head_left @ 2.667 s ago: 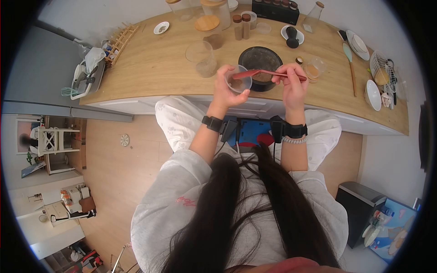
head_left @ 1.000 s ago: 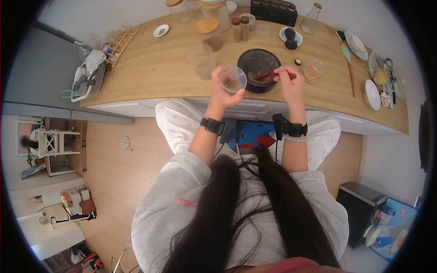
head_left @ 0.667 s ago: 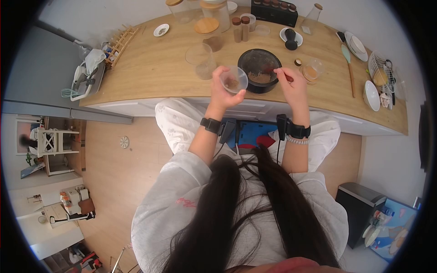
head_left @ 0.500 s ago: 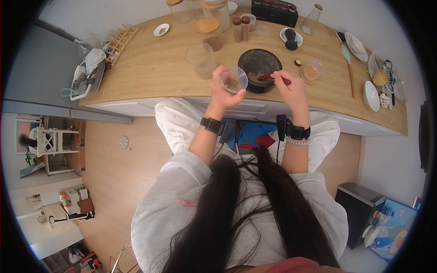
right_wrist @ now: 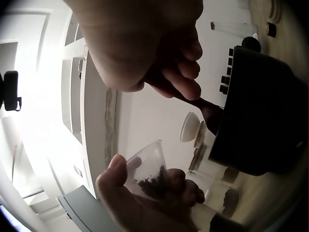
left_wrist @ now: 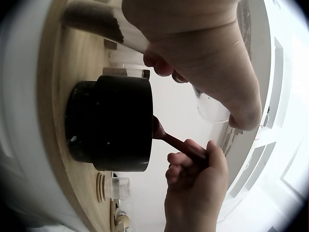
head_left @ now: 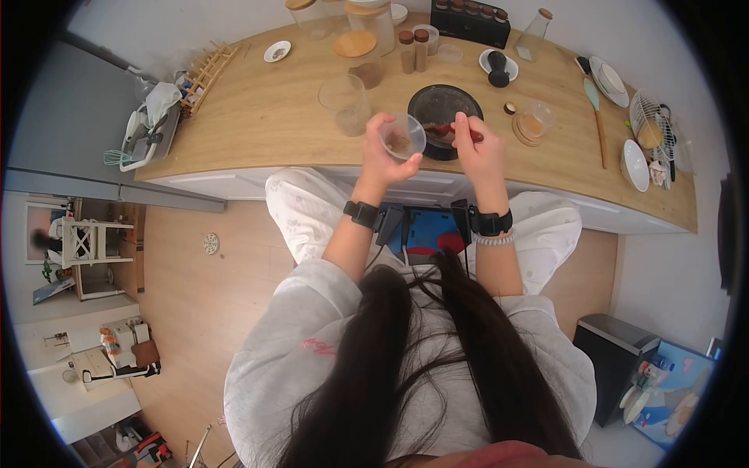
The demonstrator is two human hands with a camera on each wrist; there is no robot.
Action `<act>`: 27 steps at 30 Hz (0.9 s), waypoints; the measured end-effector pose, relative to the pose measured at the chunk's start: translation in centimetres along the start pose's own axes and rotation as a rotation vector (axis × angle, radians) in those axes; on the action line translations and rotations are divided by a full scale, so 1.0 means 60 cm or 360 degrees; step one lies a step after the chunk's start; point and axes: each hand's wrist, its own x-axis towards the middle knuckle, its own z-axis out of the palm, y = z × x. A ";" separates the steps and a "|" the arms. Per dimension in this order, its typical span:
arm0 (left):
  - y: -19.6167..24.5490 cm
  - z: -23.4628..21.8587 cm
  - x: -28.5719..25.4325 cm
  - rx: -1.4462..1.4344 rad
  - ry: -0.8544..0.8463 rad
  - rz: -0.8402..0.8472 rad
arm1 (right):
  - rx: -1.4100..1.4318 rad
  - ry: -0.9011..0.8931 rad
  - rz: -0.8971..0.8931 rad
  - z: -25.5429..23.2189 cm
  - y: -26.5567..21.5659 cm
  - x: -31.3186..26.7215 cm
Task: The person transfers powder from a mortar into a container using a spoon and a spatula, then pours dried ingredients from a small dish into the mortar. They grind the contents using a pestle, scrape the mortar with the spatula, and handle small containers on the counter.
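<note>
A clear plastic cup with some brown stuff in it is gripped by the left hand, tilted beside the dark bowl. In the right wrist view the same cup shows dark crumbs against its side. The right hand pinches the handle of a dark red spoon over the black bowl. From the left wrist the spoon reaches across the rim of the bowl, its tip partly hidden there; brown matter lies inside the bowl in the head view.
On the wooden counter stand a wide clear jar and a wood-lidded jar to the left. A small clear container, a spatula and a white bowl are at the right. Spice bottles stand behind.
The right hand has moved left with the spoon, now over the bowl's front part. Earlier the spoon was inside the cup. The left hand holds the cup almost unmoved over the last second.
</note>
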 end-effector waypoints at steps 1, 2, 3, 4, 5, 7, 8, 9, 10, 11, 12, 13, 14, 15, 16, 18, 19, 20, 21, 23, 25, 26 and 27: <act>0.000 0.000 0.000 -0.0004 -0.0001 -0.0001 | -0.0013 -0.0047 0.0090 -0.002 -0.005 0.003; 0.001 -0.001 0.001 -0.0008 -0.0002 0.0000 | -0.0025 -0.0094 0.0179 -0.002 -0.008 0.004; 0.000 -0.001 0.001 -0.0007 -0.0001 0.0002 | -0.0023 -0.0093 0.0177 0.000 -0.007 0.007; 0.000 -0.001 0.002 -0.0014 0.0004 0.0004 | 0.0024 -0.0061 0.0216 0.002 -0.006 0.010; 0.000 -0.001 0.002 -0.0022 0.0009 0.0006 | 0.0071 -0.0028 0.0255 0.005 -0.004 0.014; -0.002 -0.002 0.002 -0.0014 0.0013 0.0010 | 0.0265 0.0044 0.0343 0.010 -0.012 0.022; -0.003 -0.003 0.002 -0.0006 0.0016 0.0012 | 0.0457 0.0117 0.0432 0.012 -0.014 0.025; -0.004 -0.003 0.002 -0.0005 0.0015 0.0013 | 0.0458 0.0118 0.0431 0.012 -0.010 0.029; -0.004 -0.003 0.003 -0.0002 0.0014 0.0019 | 0.0470 0.0110 0.0492 0.009 -0.002 0.034; -0.005 -0.003 0.003 0.0002 0.0014 0.0025 | 0.0481 0.0101 0.0554 0.006 0.006 0.037; -0.005 -0.003 0.003 0.0003 0.0013 0.0026 | 0.0482 0.0102 0.0554 0.003 0.012 0.040; -0.005 -0.004 0.003 0.0013 0.0007 0.0035 | 0.0554 0.0108 0.0584 0.001 0.018 0.042; -0.005 -0.004 0.003 0.0024 0.0001 0.0043 | 0.0626 0.0115 0.0613 -0.001 0.024 0.044; -0.007 -0.004 0.003 0.0024 0.0001 0.0044 | 0.0627 0.0116 0.0613 -0.002 0.030 0.045; -0.009 -0.004 0.003 0.0015 -0.0001 0.0049 | 0.0683 0.0137 0.0644 -0.004 0.037 0.045; -0.012 -0.003 0.003 0.0005 -0.0005 0.0051 | 0.0737 0.0160 0.0678 -0.006 0.044 0.045; -0.014 -0.003 0.002 0.0012 -0.0008 0.0052 | 0.0743 0.0182 0.0709 -0.008 0.047 0.045; -0.015 -0.003 0.001 0.0019 -0.0011 0.0053 | 0.0748 0.0205 0.0739 -0.009 0.049 0.044; -0.013 -0.003 0.001 0.0020 -0.0012 0.0051 | 0.0748 0.0206 0.0741 -0.012 0.051 0.043; -0.010 -0.003 0.002 0.0024 -0.0031 0.0040 | 0.0806 0.0232 0.0826 -0.018 0.053 0.042; -0.009 -0.002 0.003 0.0021 -0.0036 0.0034 | 0.0828 0.0262 0.0867 -0.023 0.062 0.040; -0.008 -0.002 0.003 0.0017 -0.0041 0.0030 | 0.0849 0.0293 0.0907 -0.026 0.066 0.039; -0.007 0.000 0.004 0.0017 -0.0041 0.0029 | 0.0848 0.0293 0.0908 -0.029 0.067 0.038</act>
